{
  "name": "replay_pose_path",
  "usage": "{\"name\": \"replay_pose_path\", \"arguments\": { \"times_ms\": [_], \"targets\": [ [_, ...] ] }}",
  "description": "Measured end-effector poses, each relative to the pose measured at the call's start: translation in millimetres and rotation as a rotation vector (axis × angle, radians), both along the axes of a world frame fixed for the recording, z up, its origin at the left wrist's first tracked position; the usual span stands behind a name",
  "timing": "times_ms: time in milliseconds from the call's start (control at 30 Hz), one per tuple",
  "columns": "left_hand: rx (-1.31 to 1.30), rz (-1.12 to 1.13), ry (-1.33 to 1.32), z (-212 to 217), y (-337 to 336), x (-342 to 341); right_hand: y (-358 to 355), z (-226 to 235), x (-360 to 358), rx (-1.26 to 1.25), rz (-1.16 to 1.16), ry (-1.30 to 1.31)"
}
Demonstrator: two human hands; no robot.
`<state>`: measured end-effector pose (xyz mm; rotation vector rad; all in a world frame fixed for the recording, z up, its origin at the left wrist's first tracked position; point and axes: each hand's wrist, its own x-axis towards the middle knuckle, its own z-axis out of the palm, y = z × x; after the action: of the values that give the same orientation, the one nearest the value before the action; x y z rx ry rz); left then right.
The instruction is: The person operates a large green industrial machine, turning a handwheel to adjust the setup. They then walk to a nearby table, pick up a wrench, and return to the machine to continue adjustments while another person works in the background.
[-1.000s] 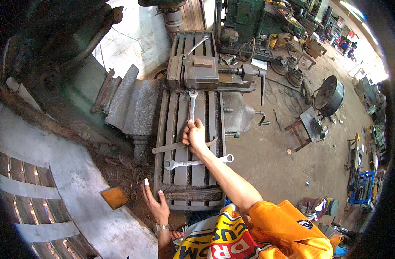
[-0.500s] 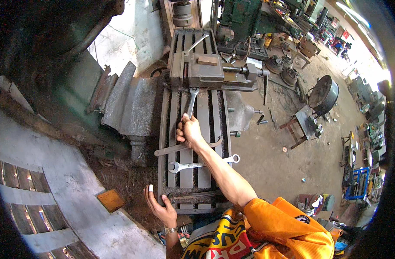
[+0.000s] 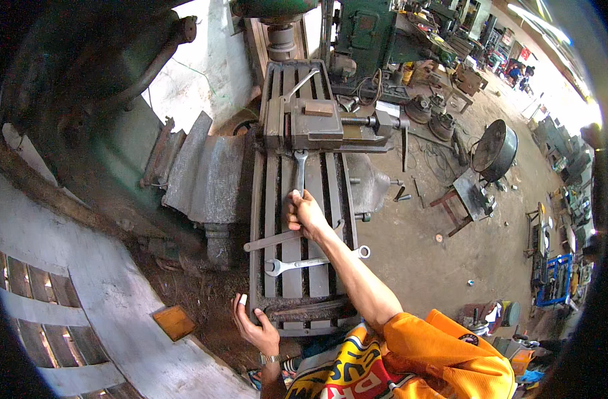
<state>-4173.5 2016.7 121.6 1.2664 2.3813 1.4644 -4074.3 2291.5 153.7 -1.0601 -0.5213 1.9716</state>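
The right hand [image 3: 305,214] is clenched on the near end of a spanner [image 3: 299,171] whose long axis runs away toward the vise [image 3: 317,123]. The left hand [image 3: 254,326] grips the table's [image 3: 277,199] near-left corner, farther from the spanner.

A long slotted metal worktop [image 3: 285,199] runs up the middle of the frame. At its upper end sits a vise [image 3: 317,125]. Below the vise lies a wrench [image 3: 299,171]. Lower down, a flat bar [image 3: 274,240] and a second wrench [image 3: 315,262] lie across the slots.
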Motion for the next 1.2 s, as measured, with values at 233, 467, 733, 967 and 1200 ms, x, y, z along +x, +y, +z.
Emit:
{"name": "replay_pose_path", "arguments": {
  "times_ms": [233, 467, 733, 967, 1200],
  "targets": [
    [-0.025, 0.044, -0.032, 6, 2, 2, -2, 1, -15, 0.018, -0.175, 0.003],
    [-0.056, 0.027, -0.037, 7, 4, 4, 3, -8, -51, 0.046, -0.174, 0.026],
    [-0.094, 0.005, -0.041, 11, 0, 5, 3, -8, -38, 0.034, -0.112, 0.036],
    [-0.075, 0.026, -0.09, 10, 2, 8, 5, -3, -35, -0.02, -0.093, -0.02],
    [-0.056, 0.018, -0.067, 9, 0, 7, 6, 5, -36, -0.064, -0.121, -0.001]
  ]
}}
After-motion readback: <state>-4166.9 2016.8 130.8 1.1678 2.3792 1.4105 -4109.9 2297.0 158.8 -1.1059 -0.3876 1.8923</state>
